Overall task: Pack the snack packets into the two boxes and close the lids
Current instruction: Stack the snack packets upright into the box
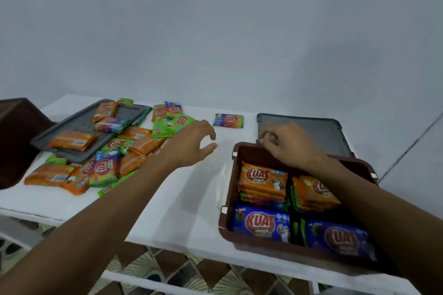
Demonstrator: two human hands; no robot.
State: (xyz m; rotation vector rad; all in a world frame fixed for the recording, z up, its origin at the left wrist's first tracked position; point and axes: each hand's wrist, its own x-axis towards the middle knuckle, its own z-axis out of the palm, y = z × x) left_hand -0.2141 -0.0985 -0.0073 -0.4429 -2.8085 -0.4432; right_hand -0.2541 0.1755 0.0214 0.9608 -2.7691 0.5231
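Observation:
A brown box (226, 227) stands at the right of the white table, filled with orange and blue snack packets (262, 178). Its grey lid (318, 132) lies flat behind it. My right hand (287, 145) is over the box's far rim, fingers curled at the near left corner of that lid; whether it grips the lid is unclear. My left hand (191, 142) hovers above the table with fingers loosely curved and nothing in it, just right of a pile of loose packets (107, 163). A single blue packet (228, 120) lies apart at the back.
A second grey lid (60, 132) lies at the back left with several packets on it. The second brown box (16, 136) stands at the far left edge. Patterned floor shows below the table's front edge (191, 250).

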